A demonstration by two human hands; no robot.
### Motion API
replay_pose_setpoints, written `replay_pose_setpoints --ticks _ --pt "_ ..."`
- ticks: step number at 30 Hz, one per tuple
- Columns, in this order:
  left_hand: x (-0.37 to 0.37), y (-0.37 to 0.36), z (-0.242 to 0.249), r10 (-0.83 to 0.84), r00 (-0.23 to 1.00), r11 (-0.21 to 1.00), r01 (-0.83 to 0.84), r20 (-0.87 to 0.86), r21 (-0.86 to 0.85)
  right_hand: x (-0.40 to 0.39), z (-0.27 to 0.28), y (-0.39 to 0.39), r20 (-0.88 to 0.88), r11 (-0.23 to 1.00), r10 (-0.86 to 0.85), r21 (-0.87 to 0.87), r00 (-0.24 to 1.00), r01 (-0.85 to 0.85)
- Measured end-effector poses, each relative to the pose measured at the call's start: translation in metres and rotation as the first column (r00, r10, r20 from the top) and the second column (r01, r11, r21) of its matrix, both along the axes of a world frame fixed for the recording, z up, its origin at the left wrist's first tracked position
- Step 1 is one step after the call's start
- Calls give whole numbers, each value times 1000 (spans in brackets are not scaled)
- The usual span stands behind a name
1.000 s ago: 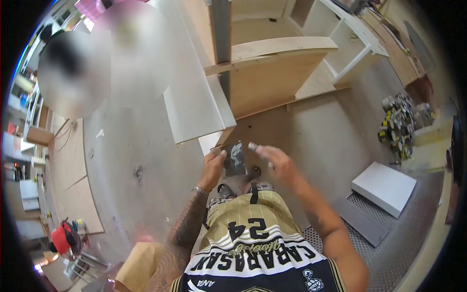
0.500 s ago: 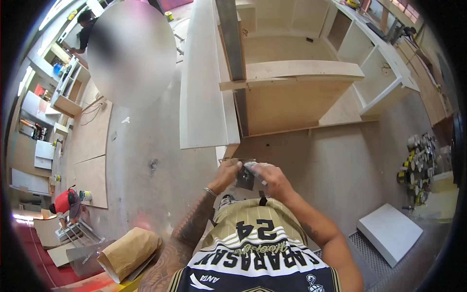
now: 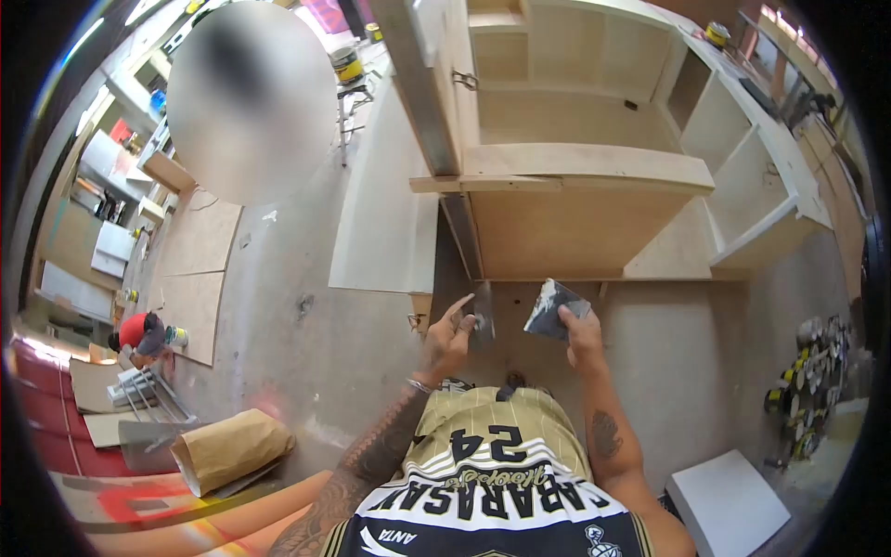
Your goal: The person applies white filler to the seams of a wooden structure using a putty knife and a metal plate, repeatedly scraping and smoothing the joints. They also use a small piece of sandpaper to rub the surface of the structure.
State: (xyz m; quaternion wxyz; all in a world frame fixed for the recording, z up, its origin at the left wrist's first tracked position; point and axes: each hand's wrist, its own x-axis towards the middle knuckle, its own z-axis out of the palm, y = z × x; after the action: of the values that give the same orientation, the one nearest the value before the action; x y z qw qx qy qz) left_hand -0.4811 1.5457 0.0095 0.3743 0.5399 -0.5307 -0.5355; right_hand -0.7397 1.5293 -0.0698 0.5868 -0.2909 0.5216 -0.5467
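My right hand (image 3: 585,339) pinches a dark grey, roughly square putty spreader (image 3: 554,309), with white paste smeared along its far left edge. To its left, my left hand (image 3: 449,342) holds a thin grey plate (image 3: 484,314) seen nearly edge-on, with a pale smear on it. The two hands are apart, in front of my waist and above the floor. Just ahead of them stands an unfinished plywood cabinet (image 3: 566,232), and a long whitish panel (image 3: 382,227) lies to the left of it.
At left, a person in red (image 3: 139,332) bends beside a can, near plywood sheets (image 3: 190,288) on the floor. A brown paper bag (image 3: 241,450) lies at lower left. A white board (image 3: 729,506) is at lower right, with several paint-stained cans (image 3: 803,390) beyond it.
My hands were together over the dark plate; now they have separated, the right moving right and forward with the spreader. My view has shifted slightly, and the person at upper left is out of sight.
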Motion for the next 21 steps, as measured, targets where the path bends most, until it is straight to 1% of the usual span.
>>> replay_pose_setpoints --ticks 1,2,3,4,5,6,7,9,10,11,12,13,14,15,16,17,18,19,21 --pt "-15 1 12 58 991 991 -42 121 -125 -4 16 1 311 996 -93 40 946 84" --pt "-28 0 -2 133 975 816 -6 178 -578 -9 5 -3 474 992 -114 100 873 75" --pt "-39 4 -2 89 965 737 104 248 -668 -14 -7 -1 737 992 41 50 675 -115" --pt "-48 6 0 63 949 635 201 309 -746 -18 -17 -4 905 958 181 -74 385 -277" --pt "-58 10 2 50 929 524 288 367 -802 -19 -23 -1 961 891 275 -240 37 -385" --pt "-68 12 2 -25 902 448 396 431 -802 -8 -9 5 961 937 61 38 270 -348" --pt "-78 12 5 -105 877 394 470 469 -790 5 5 11 868 916 -160 308 471 -256" --pt "-102 6 3 -176 865 463 495 471 -735 15 2 22 768 885 -218 416 603 -210" --pt "-111 -4 -4 -225 920 636 387 320 -667 13 0 29 762 885 -187 405 620 -232" --pt "-119 -19 -19 -238 958 784 288 161 -550 10 -3 37 757 884 -155 394 635 -254" --pt "-126 -37 -35 -215 977 897 199 2 -395 -4 -6 46 793 893 -68 318 605 -318" --pt "-122 -60 -50 -183 966 921 233 180 -313 -13 -9 51 821 894 23 239 571 -379" --pt "-118 -75 -70 -126 954 932 208 271 -298 -15 -8 51 722 913 -104 342 684 -222" --pt "-113 -74 -71 -121 953 929 206 276 -306 -16 -5 49 600 905 -240 423 763 -48" --pt "-110 -73 -67 -119 952 925 209 281 -317 -18 -3 46 459 869 -377 475 804 137" --pt "-110 -69 -63 -120 950 921 215 287 -326 -21 -2 46 306 805 -511 499 804 322" --pt "-111 -56 -47 -152 967 853 233 205 -468 -30 -32 44 269 851 -514 280 814 445" --pt "-111 -47 -41 -178 935 786 322 306 -528 -37 -38 39 128 829 -550 205 826 520" --pt "-106 -28 -33 -181 849 629 488 497 -605 -50 -44 25 -155 789 -603 31 783 614"
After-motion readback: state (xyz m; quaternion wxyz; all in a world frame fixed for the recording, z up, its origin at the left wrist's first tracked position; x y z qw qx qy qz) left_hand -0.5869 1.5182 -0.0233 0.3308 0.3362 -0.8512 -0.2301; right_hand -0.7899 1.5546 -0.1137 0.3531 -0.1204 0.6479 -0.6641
